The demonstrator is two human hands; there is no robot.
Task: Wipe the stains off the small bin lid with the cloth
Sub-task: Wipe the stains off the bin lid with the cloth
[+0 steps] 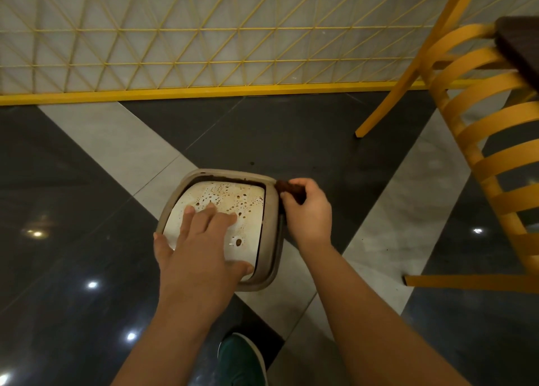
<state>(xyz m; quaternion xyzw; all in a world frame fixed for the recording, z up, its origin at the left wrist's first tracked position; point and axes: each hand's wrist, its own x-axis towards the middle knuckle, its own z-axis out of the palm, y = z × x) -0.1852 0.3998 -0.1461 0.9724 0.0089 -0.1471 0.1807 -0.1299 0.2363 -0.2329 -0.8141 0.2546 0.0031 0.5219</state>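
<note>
A small beige bin stands on the floor, and its white swing lid (233, 202) is speckled with brown stains and droplets. My left hand (201, 239) lies flat on the lid with fingers spread, pressing on its near half. My right hand (306, 210) grips a dark brown cloth (288, 188) bunched at the bin's beige rim (272, 210), at the far right corner. The cloth touches the rim, not the white flap.
A yellow slatted chair (484, 158) stands close on the right, with a dark table edge (519, 44) above it. A yellow lattice fence (204, 35) runs across the back. My green shoe (242, 359) is below the bin on the glossy tiled floor.
</note>
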